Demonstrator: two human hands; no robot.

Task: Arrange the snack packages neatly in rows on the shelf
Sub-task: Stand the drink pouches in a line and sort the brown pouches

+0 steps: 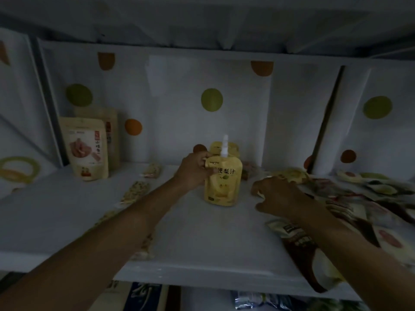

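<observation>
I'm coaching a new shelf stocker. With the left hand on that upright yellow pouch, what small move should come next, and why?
Probably the left hand should let go of the yellow pouch: it already stands upright directly in front of a second yellow pouch, while the right hand reaches toward the heap of flat packages.

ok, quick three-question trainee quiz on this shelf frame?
1. True or false: the yellow spouted pouch stands upright on the shelf.
2. Fill in: the right hand is at the loose pile of snack packages, on the shelf's ____ side.
3. Which of the hands grips the spouted pouch? A) left hand B) right hand C) both

Key: 1 true; 2 right; 3 A
</observation>
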